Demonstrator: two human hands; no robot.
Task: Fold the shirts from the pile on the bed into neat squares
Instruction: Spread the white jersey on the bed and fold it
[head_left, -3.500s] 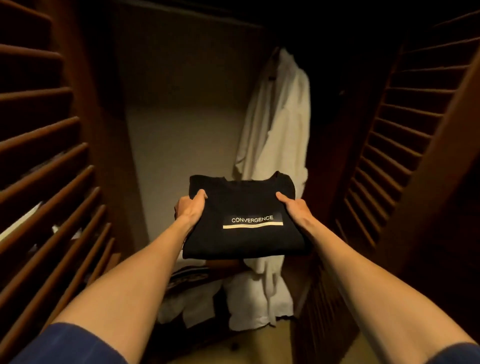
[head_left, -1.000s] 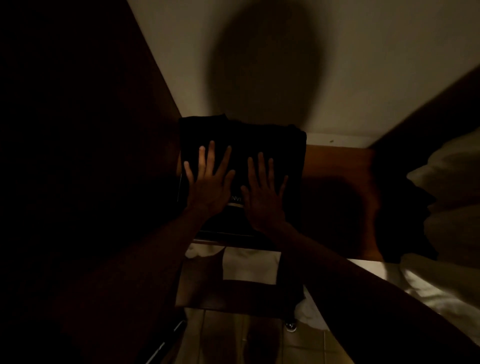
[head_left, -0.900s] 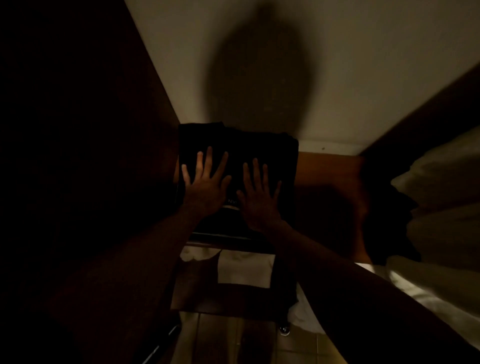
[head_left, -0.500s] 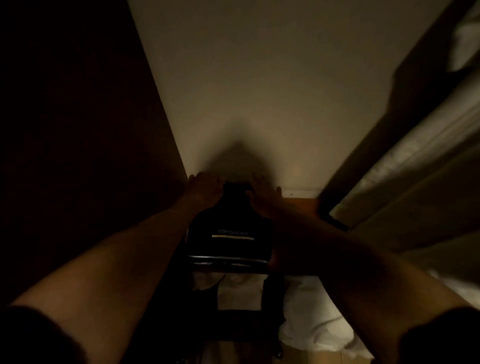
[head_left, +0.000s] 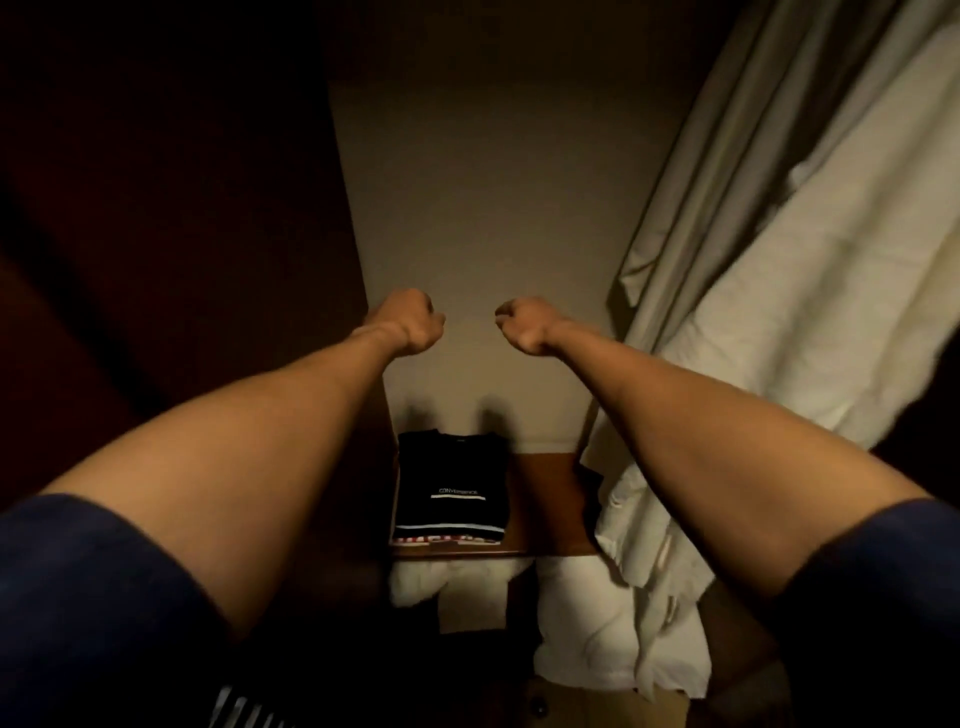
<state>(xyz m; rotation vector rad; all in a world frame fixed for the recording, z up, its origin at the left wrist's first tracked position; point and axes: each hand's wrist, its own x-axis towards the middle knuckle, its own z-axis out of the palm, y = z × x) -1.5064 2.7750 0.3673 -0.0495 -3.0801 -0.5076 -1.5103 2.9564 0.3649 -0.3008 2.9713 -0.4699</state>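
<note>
So the black folded shirt (head_left: 451, 486) with the white CONVERGENCE print is sitting on top of a small stack of folded clothes (head_left: 447, 535) on the wooden shelf (head_left: 545, 499) inside the closet, pushed up against the left side panel and close to the back wall (head_left: 493, 218). Under it a couple of striped edges are peeking out at the front of the stack. Half a second ago both hands were down on the far edge of that shirt, and a second ago they were pressing flat on it; now nobody is touching it. The left hand (head_left: 408, 323) and right hand (head_left: 525, 325) are both hanging up in the air well above the shirt, fingers curled into loose fists and gripping nothing, with a gap between them. The arms are stretching out from dark blue sleeves (head_left: 78, 597). The view is also looking brighter than in the earlier dim shots. A white robe (head_left: 810, 291) is draping down the right side, its lower part falling past the shelf edge next to some white bundled fabric (head_left: 566, 603) below the shelf
</note>
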